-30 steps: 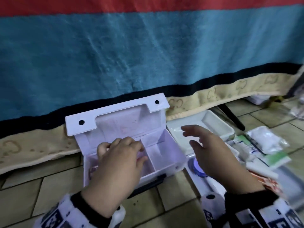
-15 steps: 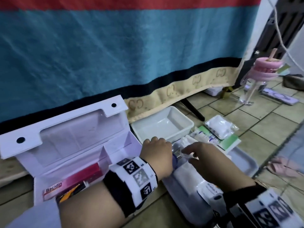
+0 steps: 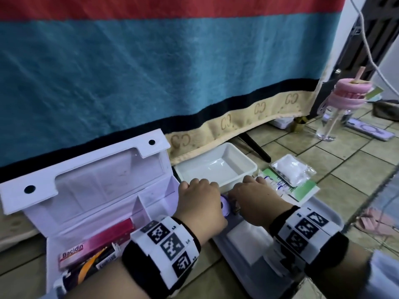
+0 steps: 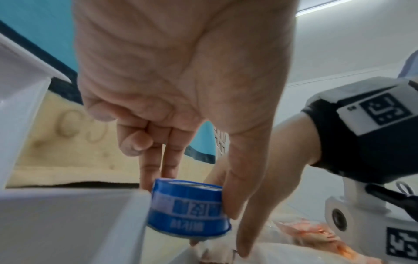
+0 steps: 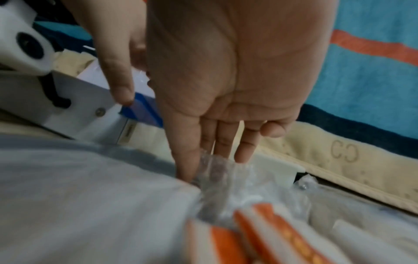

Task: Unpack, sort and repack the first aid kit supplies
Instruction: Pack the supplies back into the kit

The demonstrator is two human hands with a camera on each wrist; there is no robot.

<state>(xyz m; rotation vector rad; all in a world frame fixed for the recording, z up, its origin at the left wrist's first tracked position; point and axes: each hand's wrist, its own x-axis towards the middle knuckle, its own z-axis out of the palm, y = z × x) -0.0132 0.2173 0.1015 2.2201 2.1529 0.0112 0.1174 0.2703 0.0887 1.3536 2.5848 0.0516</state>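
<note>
The white first aid box [image 3: 90, 203] lies open on the floor at left, with a pink Bacidin carton [image 3: 97, 242] and an orange-black tube [image 3: 90, 266] in its left compartment. My left hand [image 3: 199, 203] is past the box's right end, over the grey tray [image 3: 323, 214]. It pinches a blue tape roll [image 4: 187, 209] between thumb and fingers. My right hand [image 3: 252, 197] reaches down beside it. Its straight fingers [image 5: 224, 141] touch a clear plastic packet [image 5: 219, 171], thumb spread apart.
An empty white bin [image 3: 216, 167] stands behind the hands. On the tray lie a white gauze pad [image 3: 248, 238], green-white packets [image 3: 302, 188], a cotton bag [image 3: 291, 171] and orange-white sachets [image 5: 271, 232]. A striped blanket [image 3: 151, 72] hangs behind. A pink-capped bottle [image 3: 330, 117] is far right.
My left hand left the box's compartment, crossed right to the tray and took the blue tape roll. My right hand dropped onto the packets. The view swung right.
</note>
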